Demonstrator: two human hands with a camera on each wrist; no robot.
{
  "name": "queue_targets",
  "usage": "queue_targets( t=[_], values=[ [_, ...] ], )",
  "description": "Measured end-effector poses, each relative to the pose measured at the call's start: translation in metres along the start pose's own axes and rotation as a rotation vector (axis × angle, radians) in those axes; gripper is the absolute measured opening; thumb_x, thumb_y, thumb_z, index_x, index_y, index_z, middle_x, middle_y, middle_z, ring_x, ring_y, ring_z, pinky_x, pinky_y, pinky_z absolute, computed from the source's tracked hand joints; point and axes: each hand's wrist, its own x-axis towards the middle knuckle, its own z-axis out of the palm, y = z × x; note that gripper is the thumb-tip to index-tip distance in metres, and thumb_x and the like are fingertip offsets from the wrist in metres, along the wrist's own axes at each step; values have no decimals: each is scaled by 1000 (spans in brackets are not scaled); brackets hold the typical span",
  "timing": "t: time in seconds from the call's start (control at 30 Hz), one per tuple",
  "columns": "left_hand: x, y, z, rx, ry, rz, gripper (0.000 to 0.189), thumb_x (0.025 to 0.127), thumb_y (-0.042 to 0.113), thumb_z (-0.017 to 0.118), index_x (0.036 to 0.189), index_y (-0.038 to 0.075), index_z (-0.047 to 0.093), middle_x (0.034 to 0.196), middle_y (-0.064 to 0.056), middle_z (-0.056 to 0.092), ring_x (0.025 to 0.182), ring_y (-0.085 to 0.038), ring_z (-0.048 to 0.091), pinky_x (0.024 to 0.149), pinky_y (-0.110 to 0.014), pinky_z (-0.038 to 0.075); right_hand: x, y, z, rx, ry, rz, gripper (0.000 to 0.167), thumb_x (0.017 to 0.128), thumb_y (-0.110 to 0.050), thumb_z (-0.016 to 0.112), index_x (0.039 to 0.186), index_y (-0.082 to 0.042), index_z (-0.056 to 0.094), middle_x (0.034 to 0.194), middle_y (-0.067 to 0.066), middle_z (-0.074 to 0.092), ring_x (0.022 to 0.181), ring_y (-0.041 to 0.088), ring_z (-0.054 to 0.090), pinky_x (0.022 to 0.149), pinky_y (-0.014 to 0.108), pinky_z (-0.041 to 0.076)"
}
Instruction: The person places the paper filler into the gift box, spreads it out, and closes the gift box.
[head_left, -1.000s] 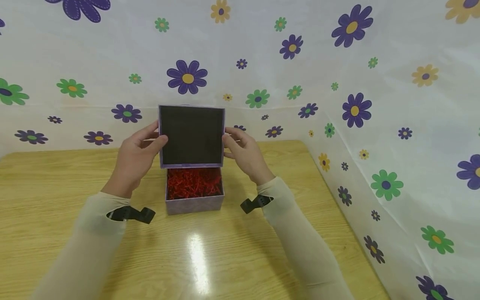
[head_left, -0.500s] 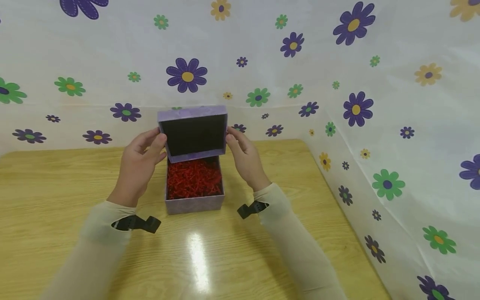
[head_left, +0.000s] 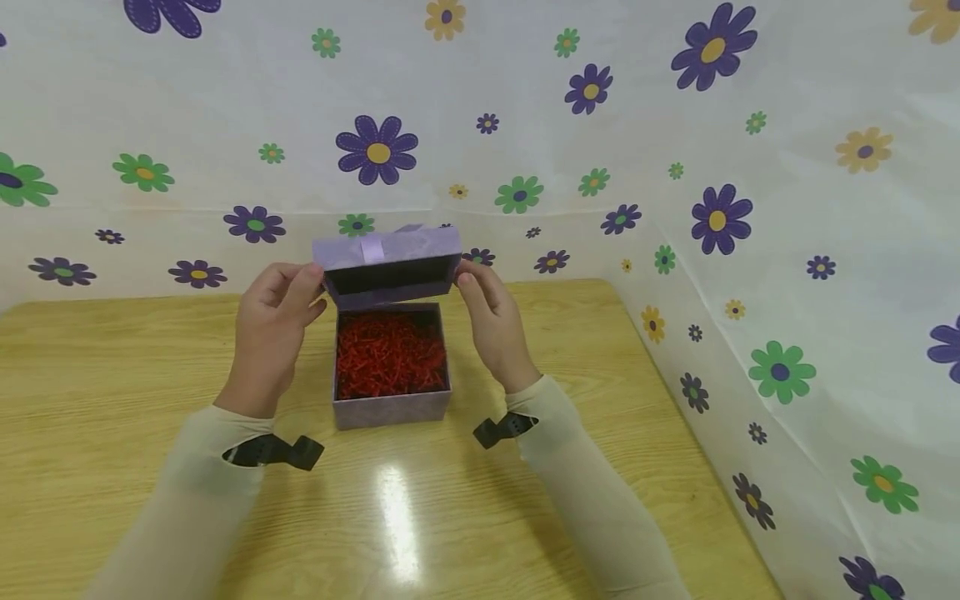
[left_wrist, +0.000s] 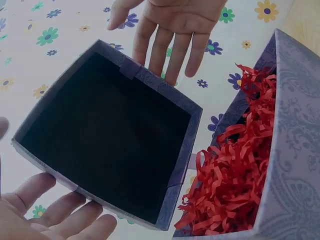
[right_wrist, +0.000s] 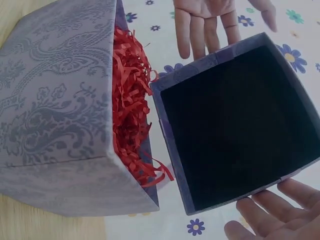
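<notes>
A purple patterned box lid (head_left: 420,244) with a ribbon band is held tilted above the back edge of the matching box (head_left: 390,410). Its dark inside faces toward me and down. My left hand (head_left: 266,337) grips the lid's left side, and my right hand (head_left: 498,329) grips its right side. Red shredded paper (head_left: 390,358) fills the box, which stands on the table. Both wrist views show the lid's black inside (left_wrist: 110,140) and several fingers (right_wrist: 272,210) along its outer sides. A gap separates the lid from the box there.
The wooden table (head_left: 135,358) extends around the box on all sides. Behind it and to the right hangs a white sheet (head_left: 480,75) printed with flowers. A black wrist strap (head_left: 277,452) sits on the left sleeve, another on the right.
The lid has tipped forward from nearly upright, so its ribboned outer side now shows and less of its dark inside. More of the red paper is uncovered. The box has stayed put.
</notes>
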Motion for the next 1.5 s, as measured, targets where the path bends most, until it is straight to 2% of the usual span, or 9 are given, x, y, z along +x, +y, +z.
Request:
queue_targets(
  t=[0.07, 0.17, 0.27, 0.4, 0.53, 0.67, 0.8, 1.03, 1.5],
  values=[
    [0, 0, 0, -14, -7, 1, 22, 101, 33, 70, 96, 12, 65, 113, -4, 65, 114, -21, 63, 111, -48, 48, -1, 0, 0, 1, 10, -1, 39, 112, -22, 44, 139, 4, 57, 140, 22, 59, 131, 33, 56, 113, 44, 44],
    [-1, -1, -1, 23, -7, 8, 22, 99, 33, 72, 103, 12, 67, 112, -2, 66, 112, -18, 63, 105, -36, 53, -2, 1, 0, 16, 15, 2, 40, 112, -24, 44, 138, 2, 57, 138, 21, 60, 131, 32, 55, 112, 45, 44],
    [-1, -3, -6, 105, -38, 10, 36, 99, 35, 71, 128, 15, 66, 123, -4, 69, 116, -14, 64, 100, -26, 54, -3, 2, 1, 29, 10, 1, 42, 111, -29, 47, 139, 0, 58, 139, 17, 60, 132, 28, 55, 114, 43, 43],
    [-3, -7, -15, 242, -113, 23, 54, 101, 40, 67, 151, 22, 54, 146, -8, 60, 132, -16, 58, 110, -33, 49, -4, 3, 3, 51, 0, -11, 43, 109, -34, 53, 137, -2, 60, 137, 13, 62, 132, 24, 56, 114, 40, 44],
    [-6, -12, -21, 336, -155, 59, 53, 102, 41, 66, 150, 20, 57, 151, -5, 56, 139, -21, 52, 113, -35, 47, -5, 5, 3, 76, -17, -14, 42, 107, -30, 57, 140, -3, 59, 139, 12, 62, 133, 22, 57, 114, 37, 45],
    [-9, -19, -25, 325, -185, 114, 48, 102, 32, 68, 146, 14, 60, 147, -5, 59, 137, -19, 55, 106, -20, 48, -7, 9, 2, 114, -57, -21, 49, 105, -13, 58, 152, -2, 49, 150, 14, 55, 139, 25, 53, 117, 38, 42],
    [-13, -24, -29, 310, -218, 182, 45, 101, 22, 70, 145, 14, 61, 149, -4, 58, 138, -14, 54, 108, -17, 45, -10, 14, 0, 154, -109, -33, 59, 100, 1, 63, 156, 1, 42, 156, 18, 47, 143, 30, 48, 120, 45, 37],
    [-18, -30, -34, 314, -257, 266, 46, 97, 8, 74, 142, 10, 63, 154, -2, 53, 137, -10, 53, 113, -23, 43, -18, 26, -2, 143, -145, -65, 65, 96, -6, 74, 153, 4, 44, 159, 20, 44, 148, 31, 41, 124, 39, 31],
    [-38, -52, -42, 325, -295, 226, 50, 95, 6, 75, 143, 13, 62, 158, 2, 49, 141, -5, 48, 114, -16, 37, -48, 47, 1, 173, -166, -127, 65, 96, -12, 75, 154, -3, 47, 152, 16, 50, 146, 29, 44, 124, 41, 31]
  ],
)
